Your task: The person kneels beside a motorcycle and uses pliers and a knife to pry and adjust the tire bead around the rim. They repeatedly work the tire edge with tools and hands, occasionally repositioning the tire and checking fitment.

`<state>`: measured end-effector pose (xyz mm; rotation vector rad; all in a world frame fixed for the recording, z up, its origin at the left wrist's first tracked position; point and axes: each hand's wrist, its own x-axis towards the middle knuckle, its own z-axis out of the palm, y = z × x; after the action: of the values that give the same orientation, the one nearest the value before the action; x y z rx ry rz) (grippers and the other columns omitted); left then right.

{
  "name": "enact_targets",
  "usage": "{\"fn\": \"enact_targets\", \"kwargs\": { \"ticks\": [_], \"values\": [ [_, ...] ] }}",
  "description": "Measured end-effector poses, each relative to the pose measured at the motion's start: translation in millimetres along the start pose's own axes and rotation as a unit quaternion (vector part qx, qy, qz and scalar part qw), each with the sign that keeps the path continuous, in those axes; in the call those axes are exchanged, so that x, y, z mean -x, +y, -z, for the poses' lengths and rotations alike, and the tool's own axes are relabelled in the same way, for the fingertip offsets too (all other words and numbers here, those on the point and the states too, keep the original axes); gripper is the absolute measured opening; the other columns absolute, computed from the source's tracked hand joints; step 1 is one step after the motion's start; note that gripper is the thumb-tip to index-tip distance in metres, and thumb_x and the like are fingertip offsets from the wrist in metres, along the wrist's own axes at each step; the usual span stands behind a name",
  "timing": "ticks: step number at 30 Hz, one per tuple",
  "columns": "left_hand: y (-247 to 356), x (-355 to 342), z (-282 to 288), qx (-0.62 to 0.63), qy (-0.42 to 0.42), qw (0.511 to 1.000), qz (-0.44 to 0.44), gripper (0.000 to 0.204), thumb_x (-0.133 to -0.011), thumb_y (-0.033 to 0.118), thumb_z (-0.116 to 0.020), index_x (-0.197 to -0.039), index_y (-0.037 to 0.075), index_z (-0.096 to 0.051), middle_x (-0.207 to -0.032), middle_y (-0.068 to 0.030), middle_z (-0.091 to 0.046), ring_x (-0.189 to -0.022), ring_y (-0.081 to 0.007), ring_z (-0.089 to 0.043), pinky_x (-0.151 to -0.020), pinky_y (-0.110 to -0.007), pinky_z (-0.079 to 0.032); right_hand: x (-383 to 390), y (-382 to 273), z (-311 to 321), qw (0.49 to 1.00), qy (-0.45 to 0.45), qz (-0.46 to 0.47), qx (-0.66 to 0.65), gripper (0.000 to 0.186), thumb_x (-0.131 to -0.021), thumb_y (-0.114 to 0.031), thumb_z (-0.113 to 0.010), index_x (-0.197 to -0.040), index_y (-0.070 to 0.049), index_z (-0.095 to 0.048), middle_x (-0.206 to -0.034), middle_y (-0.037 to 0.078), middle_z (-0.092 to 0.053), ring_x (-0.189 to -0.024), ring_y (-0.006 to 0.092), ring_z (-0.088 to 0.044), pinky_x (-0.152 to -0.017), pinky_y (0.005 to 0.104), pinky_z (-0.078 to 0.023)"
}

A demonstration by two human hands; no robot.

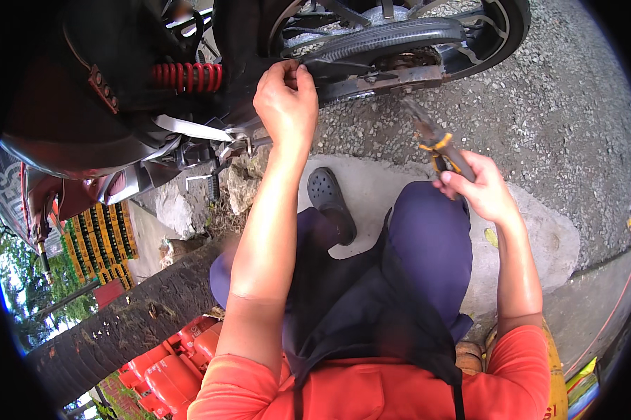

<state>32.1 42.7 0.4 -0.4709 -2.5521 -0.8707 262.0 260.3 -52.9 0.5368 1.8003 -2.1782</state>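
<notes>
A motorcycle's rear wheel [508, 35] lies across the top of the view, with a black chain cover [392, 38] and a rusty, dirty swingarm [378, 85] in front of it. My left hand [287, 101] is at the front end of that cover, thumb and fingers pinched together. What they hold, if anything, is hidden. My right hand [480, 185] is wrapped round the handles of a pair of pliers [438, 140] with dark and yellow grips. The pliers' jaws point up toward the rear end of the swingarm, apart from it.
A red coil spring [188, 77] and a silver lever [193, 129] are on the motorcycle, left of my left hand. Gravel [567, 119] spreads to the right. A tree trunk [147, 315] and red gas cylinders [168, 381] stand at lower left. My clog [331, 204] rests on a concrete slab.
</notes>
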Motion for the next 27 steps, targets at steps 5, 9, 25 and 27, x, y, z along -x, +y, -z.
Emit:
{"fn": "enact_targets", "kwargs": {
  "ticks": [5, 9, 25, 27],
  "values": [
    [-5, -2, 8, -0.002, 0.012, 1.000, 0.000, 0.015, -0.086, 0.013, -0.072, -0.094, -0.001, -0.074, -0.082, -0.0121, -0.071, -0.068, -0.0210, -0.067, -0.069, -0.033, -0.053, -69, -44, -52, 0.986, -0.159, 0.047, -0.031, 0.024, -0.091, -0.019, -0.067, -0.108, -0.002, -0.064, -0.098, 0.008, -0.073, -0.090, 0.0159, -0.067, -0.080, 0.0317, -0.052],
    [-4, -6, 14, 0.007, 0.000, 1.000, -0.005, 0.015, -0.085, 0.012, -0.072, -0.093, -0.001, -0.074, -0.083, -0.0132, -0.071, -0.069, -0.0230, -0.067, -0.070, -0.034, -0.052, -99, -50, -69, 0.980, -0.163, -0.028, -0.105, 0.031, -0.093, -0.020, -0.064, -0.118, -0.004, -0.058, -0.103, 0.011, -0.072, -0.095, 0.0205, -0.069, -0.078, 0.0373, -0.053],
    [-4, -11, 16, 0.005, -0.030, 0.999, -0.011, 0.016, -0.086, 0.012, -0.070, -0.094, -0.001, -0.073, -0.084, -0.0124, -0.070, -0.070, -0.0219, -0.066, -0.070, -0.034, -0.052, -146, -58, -76, 0.925, -0.255, 0.001, -0.280, 0.022, -0.097, -0.015, -0.058, -0.108, 0.004, -0.055, -0.084, 0.013, -0.063, -0.087, 0.0326, -0.072, -0.070, 0.0507, -0.061],
    [-5, -12, 14, 0.003, -0.030, 0.999, -0.011, 0.016, -0.086, 0.012, -0.069, -0.094, -0.002, -0.073, -0.084, -0.0121, -0.070, -0.070, -0.0215, -0.066, -0.070, -0.034, -0.052, -149, -57, -74, 0.914, -0.272, -0.007, -0.302, 0.020, -0.097, -0.014, -0.057, -0.108, 0.003, -0.055, -0.084, 0.013, -0.063, -0.088, 0.0328, -0.072, -0.070, 0.0517, -0.061]
  ]
}}
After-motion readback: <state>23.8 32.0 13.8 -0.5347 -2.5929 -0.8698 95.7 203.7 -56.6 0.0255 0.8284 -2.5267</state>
